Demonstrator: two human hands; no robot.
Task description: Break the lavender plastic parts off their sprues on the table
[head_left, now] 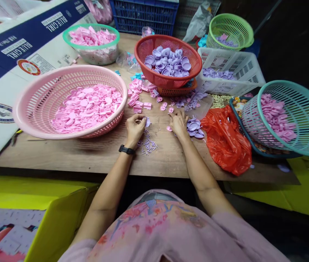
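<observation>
My left hand (135, 129), with a black watch (126, 149) on its wrist, pinches a small purple plastic piece (147, 122) above the wooden table. Below it lies a scatter of thin purple plastic bits (149, 145). My right hand (179, 124) reaches down to the tabletop, its fingers bent near a few round pink pieces (164, 106); its fingertips are too small to show whether they hold one. Just right of that hand is a pile of purple oval pieces (194, 128). Pink blocky parts (136, 96) are heaped beyond my left hand.
A pink basket (26, 105) of pink parts stands left, a red basket (143, 69) of purple parts ahead. At right are a red plastic bag (225, 142), a tilted teal basket (307, 116) and a white crate (249, 69). A printed cardboard sheet (4, 94) leans at left.
</observation>
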